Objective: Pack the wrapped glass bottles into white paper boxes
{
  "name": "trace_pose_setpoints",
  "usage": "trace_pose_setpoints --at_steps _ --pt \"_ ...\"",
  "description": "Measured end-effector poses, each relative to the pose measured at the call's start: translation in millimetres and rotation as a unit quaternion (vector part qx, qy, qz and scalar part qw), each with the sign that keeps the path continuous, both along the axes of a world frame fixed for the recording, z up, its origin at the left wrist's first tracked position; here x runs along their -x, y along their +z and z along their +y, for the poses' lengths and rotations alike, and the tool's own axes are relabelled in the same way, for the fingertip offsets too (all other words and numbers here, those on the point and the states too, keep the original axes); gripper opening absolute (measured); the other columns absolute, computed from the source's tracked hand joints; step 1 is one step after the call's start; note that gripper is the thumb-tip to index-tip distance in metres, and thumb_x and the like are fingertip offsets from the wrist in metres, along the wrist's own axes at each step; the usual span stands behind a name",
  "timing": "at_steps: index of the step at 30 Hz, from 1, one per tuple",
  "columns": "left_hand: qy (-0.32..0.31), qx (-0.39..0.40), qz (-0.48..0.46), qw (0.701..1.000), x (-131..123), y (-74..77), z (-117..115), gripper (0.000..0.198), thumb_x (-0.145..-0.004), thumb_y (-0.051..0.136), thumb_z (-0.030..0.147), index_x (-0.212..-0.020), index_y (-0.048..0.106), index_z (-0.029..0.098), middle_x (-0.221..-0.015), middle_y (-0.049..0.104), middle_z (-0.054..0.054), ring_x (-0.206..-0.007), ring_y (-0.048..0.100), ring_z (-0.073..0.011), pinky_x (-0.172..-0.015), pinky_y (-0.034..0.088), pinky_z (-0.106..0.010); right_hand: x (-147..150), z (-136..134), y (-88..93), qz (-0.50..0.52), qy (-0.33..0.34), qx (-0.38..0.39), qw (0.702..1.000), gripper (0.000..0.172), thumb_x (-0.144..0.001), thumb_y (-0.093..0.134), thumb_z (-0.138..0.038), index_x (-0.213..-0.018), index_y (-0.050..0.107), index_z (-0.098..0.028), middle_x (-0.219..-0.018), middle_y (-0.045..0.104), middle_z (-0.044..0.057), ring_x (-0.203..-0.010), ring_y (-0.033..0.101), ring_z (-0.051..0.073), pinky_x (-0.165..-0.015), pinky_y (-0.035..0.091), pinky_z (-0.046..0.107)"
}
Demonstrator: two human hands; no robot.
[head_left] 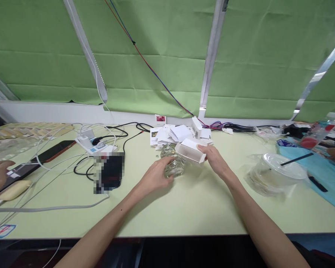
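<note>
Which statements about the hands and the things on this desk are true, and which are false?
1. The left hand grips a glass bottle. True.
2. The right hand holds a red box. False: it holds a white box.
3. The plastic bowl stands left of both hands. False: it stands to their right.
4. A power strip lies on the table. True.

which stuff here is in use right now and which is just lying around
In use: left hand on the clear round glass bottle; right hand on the small open white cardboard box.
Lying about: pile of white paper slips; white power strip; clear plastic lidded bowl; light blue cloth.
</note>
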State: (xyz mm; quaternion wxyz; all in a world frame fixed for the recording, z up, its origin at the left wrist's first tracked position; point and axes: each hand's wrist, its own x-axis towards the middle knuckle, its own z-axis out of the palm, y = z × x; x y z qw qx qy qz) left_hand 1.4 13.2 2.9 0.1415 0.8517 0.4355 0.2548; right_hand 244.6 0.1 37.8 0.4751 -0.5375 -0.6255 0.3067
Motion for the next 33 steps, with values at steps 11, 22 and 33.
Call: trace_pose_setpoints --at_steps 11,22,33 --pt "0.006 0.001 -0.021 1.000 -6.4 8.7 -4.5 0.026 -0.083 0.069 0.040 -0.103 0.072 0.024 -0.093 0.074 -0.006 -0.083 0.069 -0.0257 -0.070 0.053 -0.033 -1.6 -0.6 0.1 -0.004 0.022 0.018 1.000 0.047 -0.086 0.048 -0.063 -0.077 0.058 -0.019 -0.081 0.058 0.003 -0.079 0.050 0.021 -0.069 0.037 0.032" --pt "0.025 0.029 0.003 0.999 -3.9 9.9 -4.1 0.024 -0.087 0.065 0.042 -0.095 0.070 0.020 -0.091 0.071 -0.007 -0.081 0.065 -0.0233 -0.069 0.045 -0.030 -6.1 -3.9 3.1 -0.029 0.067 0.051 0.996 0.044 -0.088 0.051 -0.060 -0.076 0.056 -0.019 -0.081 0.057 0.002 -0.077 0.048 0.019 -0.072 0.037 0.030" --pt "0.038 0.000 0.045 0.998 -4.4 7.6 -3.4 0.022 -0.091 0.063 0.040 -0.098 0.068 0.020 -0.094 0.071 -0.007 -0.080 0.065 -0.0235 -0.070 0.044 -0.030 -17.4 8.6 3.9 0.132 -0.019 -0.050 0.990 0.043 -0.085 0.049 -0.059 -0.072 0.057 -0.019 -0.077 0.059 0.001 -0.075 0.052 0.018 -0.066 0.044 0.028"
